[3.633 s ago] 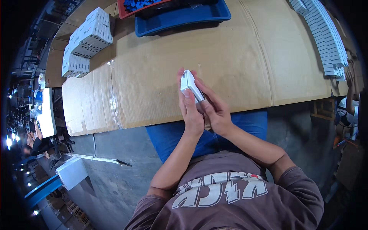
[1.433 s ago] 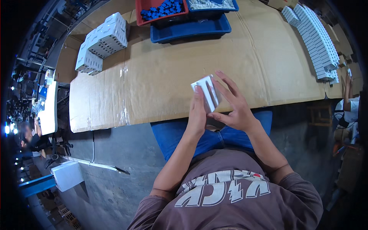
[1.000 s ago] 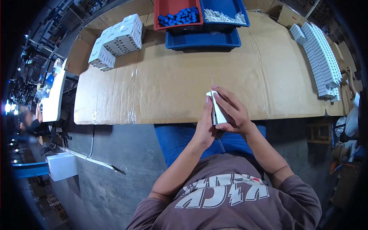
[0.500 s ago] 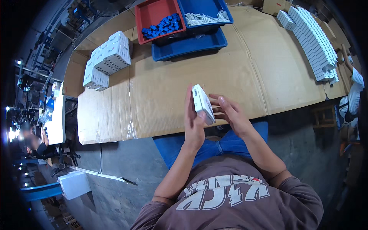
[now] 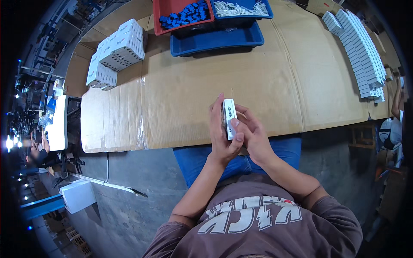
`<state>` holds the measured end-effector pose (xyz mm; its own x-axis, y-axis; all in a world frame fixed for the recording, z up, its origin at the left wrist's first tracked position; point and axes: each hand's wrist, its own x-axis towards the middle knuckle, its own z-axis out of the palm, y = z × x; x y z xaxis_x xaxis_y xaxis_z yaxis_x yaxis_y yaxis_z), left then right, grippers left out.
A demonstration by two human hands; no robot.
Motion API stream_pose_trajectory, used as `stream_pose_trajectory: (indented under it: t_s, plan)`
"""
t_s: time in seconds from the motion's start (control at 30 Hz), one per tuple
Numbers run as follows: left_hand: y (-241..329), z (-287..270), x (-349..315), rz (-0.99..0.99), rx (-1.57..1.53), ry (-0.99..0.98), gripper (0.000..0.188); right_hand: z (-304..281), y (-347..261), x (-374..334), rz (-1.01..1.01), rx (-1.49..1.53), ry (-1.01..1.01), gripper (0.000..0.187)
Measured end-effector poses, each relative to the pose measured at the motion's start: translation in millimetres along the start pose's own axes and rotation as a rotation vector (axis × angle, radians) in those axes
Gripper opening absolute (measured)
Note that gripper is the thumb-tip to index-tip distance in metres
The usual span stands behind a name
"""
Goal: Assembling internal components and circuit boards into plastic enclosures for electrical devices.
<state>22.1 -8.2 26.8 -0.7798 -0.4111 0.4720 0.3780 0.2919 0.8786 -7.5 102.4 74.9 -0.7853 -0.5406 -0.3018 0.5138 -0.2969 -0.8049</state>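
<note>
A small white box (image 5: 229,111) stands on edge between my two hands, its narrow side with dark print turned up. My left hand (image 5: 217,131) grips it from the left, fingers along its far side and thumb at the near end. My right hand (image 5: 255,139) closes on it from the right, with the thumb pressed on the printed side. Both hands are over the near edge of the cardboard-covered table (image 5: 189,103). The fingers hide much of the box's broad faces.
At the back are a red bin (image 5: 161,26) of blue parts, a blue bin (image 5: 263,16) of white parts and a lower blue tray (image 5: 215,42). White boxes (image 5: 122,51) are stacked at left; long rows of white boxes (image 5: 361,56) stand at right. A person (image 5: 39,155) sits far left.
The box has turned so its narrow printed side faces up. My right hand, previously with fingers apart beside it, has closed onto it. The view has shifted slightly.
</note>
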Motion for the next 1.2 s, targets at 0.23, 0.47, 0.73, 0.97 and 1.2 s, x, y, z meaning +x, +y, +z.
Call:
stream_pose_trajectory:
  t_s: [0.23, 0.47, 0.73, 0.97, 1.2]
  plan:
    - [-4.9, 1.1, 10.3, -0.006, 0.087, -0.056, 0.093, -5.9, 3.8, 9.1, -0.076, -0.035, -0.008, 0.053]
    - [-15.3, 12.2, 6.8, 0.025, 0.143, 0.036, 0.086, -19.4, 10.5, 1.6, -0.102, -0.187, -0.034, 0.051]
    - [-14.4, 13.1, 2.8, 0.001, 0.017, 0.08, 0.087, -17.7, 9.6, 0.6, -0.251, -0.284, -0.054, 0.047]
    - [-21.2, 15.3, -3.1, -0.139, -0.054, 0.035, 0.097, -26.1, 11.5, 13.0, -0.028, -0.211, -0.072, 0.051]
    - [-10.6, 16.4, -3.8, -0.368, -0.59, 0.044, 0.097, -45.8, -14.7, 15.1, 0.042, -0.342, -0.151, 0.069]
